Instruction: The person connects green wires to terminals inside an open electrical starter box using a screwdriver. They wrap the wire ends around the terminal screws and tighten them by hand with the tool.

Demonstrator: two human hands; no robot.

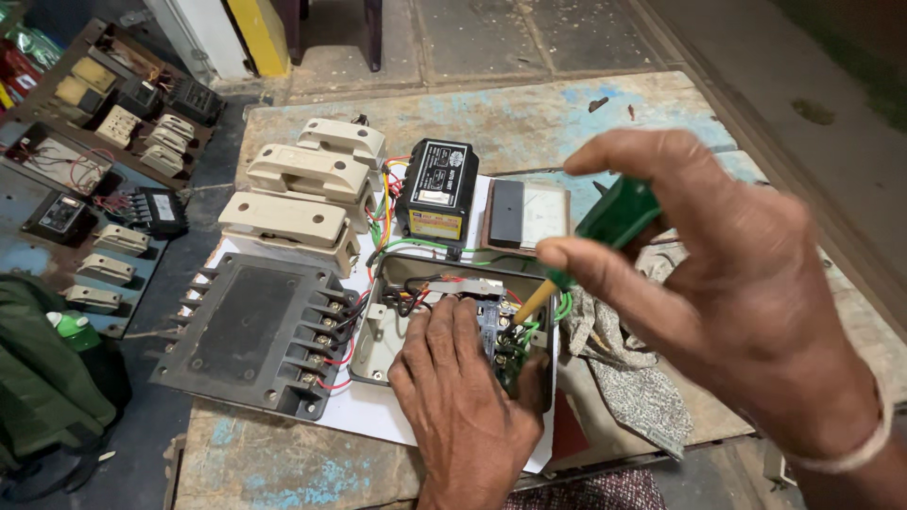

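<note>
Head view, right hand (746, 283) grip holding green screwdriver (605, 231), left hand (463, 397) flat on switch box (387, 321), yellow-labelled black unit (436, 189) behind.

A worn wooden table (529, 118) with flaking blue paint stands on a grey paved floor (491, 38) in dim, even light, with a yellow-edged post (257, 33) beyond it and a dark lower surface (24, 203) at its left.

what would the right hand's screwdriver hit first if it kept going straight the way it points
Probably the terminal block inside the open box, beside the left hand. The screwdriver in the right hand angles down-left; depth is unclear.
</note>
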